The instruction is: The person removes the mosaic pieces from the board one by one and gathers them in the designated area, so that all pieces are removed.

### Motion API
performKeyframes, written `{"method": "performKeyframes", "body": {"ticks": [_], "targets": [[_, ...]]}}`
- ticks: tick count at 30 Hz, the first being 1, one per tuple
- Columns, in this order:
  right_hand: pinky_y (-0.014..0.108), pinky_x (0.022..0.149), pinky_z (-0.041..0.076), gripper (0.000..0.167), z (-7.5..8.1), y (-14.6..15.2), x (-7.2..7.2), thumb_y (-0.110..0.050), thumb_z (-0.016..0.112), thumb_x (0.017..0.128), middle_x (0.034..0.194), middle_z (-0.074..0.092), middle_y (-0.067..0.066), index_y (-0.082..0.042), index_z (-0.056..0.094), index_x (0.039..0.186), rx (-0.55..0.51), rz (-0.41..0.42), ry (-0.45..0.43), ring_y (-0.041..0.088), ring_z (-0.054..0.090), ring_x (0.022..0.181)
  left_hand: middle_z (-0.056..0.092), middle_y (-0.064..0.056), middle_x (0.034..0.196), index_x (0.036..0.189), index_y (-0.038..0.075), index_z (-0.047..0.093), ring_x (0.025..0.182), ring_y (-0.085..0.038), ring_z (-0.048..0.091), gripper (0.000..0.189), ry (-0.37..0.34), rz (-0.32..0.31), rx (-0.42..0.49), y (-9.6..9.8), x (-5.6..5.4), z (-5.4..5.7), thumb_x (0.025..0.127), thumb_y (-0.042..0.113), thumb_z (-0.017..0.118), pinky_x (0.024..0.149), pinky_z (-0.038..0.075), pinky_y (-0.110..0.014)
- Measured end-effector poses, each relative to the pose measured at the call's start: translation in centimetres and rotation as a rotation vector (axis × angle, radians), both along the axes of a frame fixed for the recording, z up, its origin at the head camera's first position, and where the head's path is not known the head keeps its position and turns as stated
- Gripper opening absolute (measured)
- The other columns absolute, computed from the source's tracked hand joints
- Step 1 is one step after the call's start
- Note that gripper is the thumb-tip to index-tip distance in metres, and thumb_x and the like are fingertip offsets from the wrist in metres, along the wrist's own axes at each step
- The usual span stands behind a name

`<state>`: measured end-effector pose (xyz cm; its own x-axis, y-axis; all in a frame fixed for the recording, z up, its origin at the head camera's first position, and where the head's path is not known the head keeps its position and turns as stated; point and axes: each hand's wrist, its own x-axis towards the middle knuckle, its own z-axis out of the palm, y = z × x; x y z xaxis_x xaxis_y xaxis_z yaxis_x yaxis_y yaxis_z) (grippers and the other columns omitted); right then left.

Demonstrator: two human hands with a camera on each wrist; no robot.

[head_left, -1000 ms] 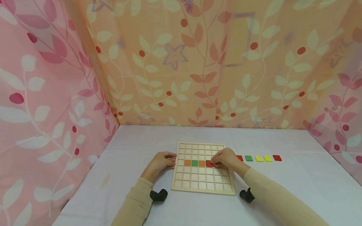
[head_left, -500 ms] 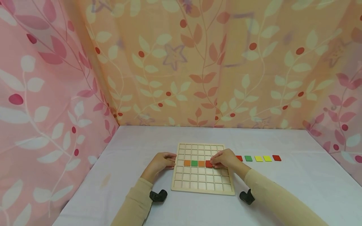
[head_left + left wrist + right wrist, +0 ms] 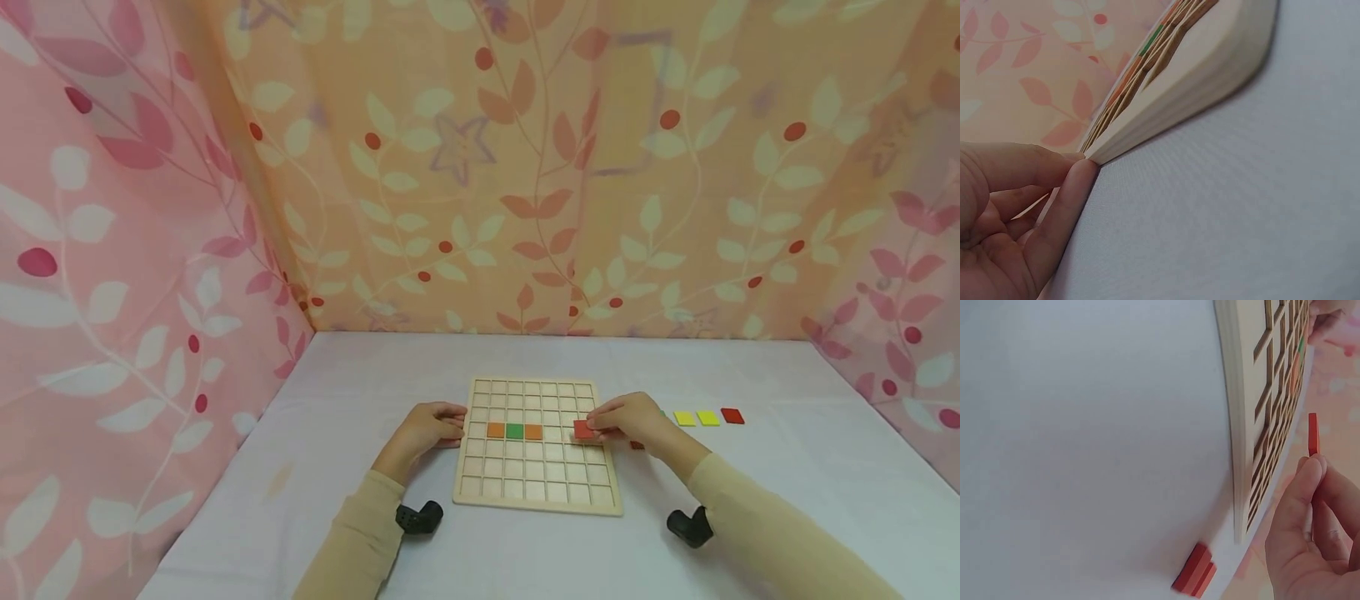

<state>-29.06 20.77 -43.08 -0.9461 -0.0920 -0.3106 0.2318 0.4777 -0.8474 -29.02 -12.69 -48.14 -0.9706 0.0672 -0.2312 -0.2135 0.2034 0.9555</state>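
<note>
Right hand (image 3: pixel 637 422) pinches red tile (image 3: pixel 582 430) above grid board (image 3: pixel 537 472); left hand (image 3: pixel 426 428) apparently pinches its edge.

Long plain beige sleeves (image 3: pixel 787 533), black wrist cameras (image 3: pixel 422 518) with rounded ends, bare fingers (image 3: pixel 1063 212)

Red square tile (image 3: pixel 582 430) raised above gridded board (image 3: pixel 536 472).

Left hand (image 3: pixel 425 429) pinches, thumb to fingers; right hand (image 3: pixel 636 423) raised, thumb pressed to fingers. Both sleeved forearms (image 3: pixel 356 533) slant inward.
</note>
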Motion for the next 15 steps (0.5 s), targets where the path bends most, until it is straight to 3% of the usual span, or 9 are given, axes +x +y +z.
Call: {"method": "performKeyframes", "body": {"ticks": [7, 15], "targets": [[0.024, 0.069, 0.060, 0.029, 0.4, 2.7, 0.4, -0.016, 0.073, 0.089, 0.082, 0.072, -0.001, 0.006, 0.072, 0.109, 0.038, 0.024, -0.004, 0.007, 0.065, 0.068, 0.070, -0.017, 0.103, 0.124, -0.007, 0.063, 0.078, -0.011, 0.067, 0.040, -0.002, -0.014, 0.014, 0.0, -0.1, -0.1, 0.084, -0.013, 0.065, 0.070, 0.062, -0.027], [0.022, 0.070, 0.061, 0.033, 0.4, 5.0, 0.8, -0.017, 0.075, 0.088, 0.081, 0.071, -0.001, 0.007, 0.071, 0.110, 0.025, -0.009, -0.028, 0.009, 0.064, 0.069, 0.070, -0.016, 0.102, 0.123, -0.007, 0.064, 0.077, -0.011, 0.066, 0.040, -0.001, -0.012, -0.001, -0.1, -0.2, -0.2, 0.084, -0.012, 0.065, 0.070, 0.062, -0.027]]}}
